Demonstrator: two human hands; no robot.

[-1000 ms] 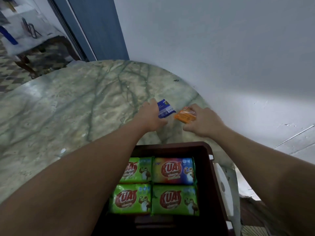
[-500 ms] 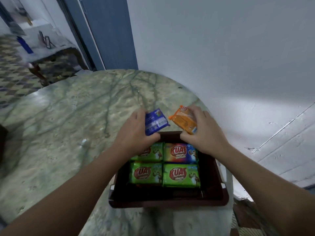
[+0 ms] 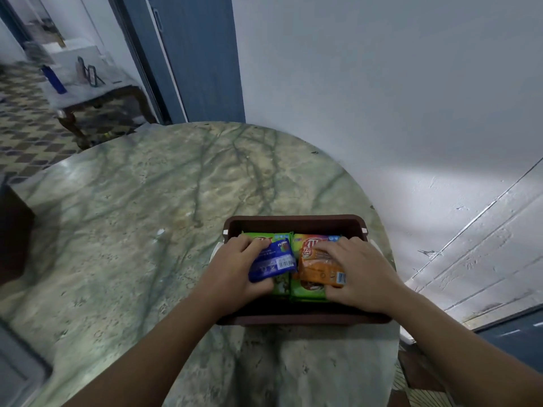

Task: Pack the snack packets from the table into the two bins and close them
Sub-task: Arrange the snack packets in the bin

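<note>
A dark brown bin (image 3: 293, 223) stands open on the marble table near its right edge. Green and multicoloured snack packets (image 3: 308, 291) lie flat inside it. My left hand (image 3: 232, 268) holds a blue packet (image 3: 271, 261) down inside the bin, over the left packets. My right hand (image 3: 355, 274) holds an orange packet (image 3: 320, 270) over the right packets, fingers spread on top and thumb under its near edge. The two packets sit side by side, almost touching.
The round green marble table (image 3: 132, 230) stretches left and ahead. A dark brown object (image 3: 11, 230) shows at the left edge. A white wall is close on the right. A blue door and a tiled floor with a small table lie beyond.
Both hands have come back from the table's far side and moved down into the bin, carrying the blue and orange packets onto the packets inside.
</note>
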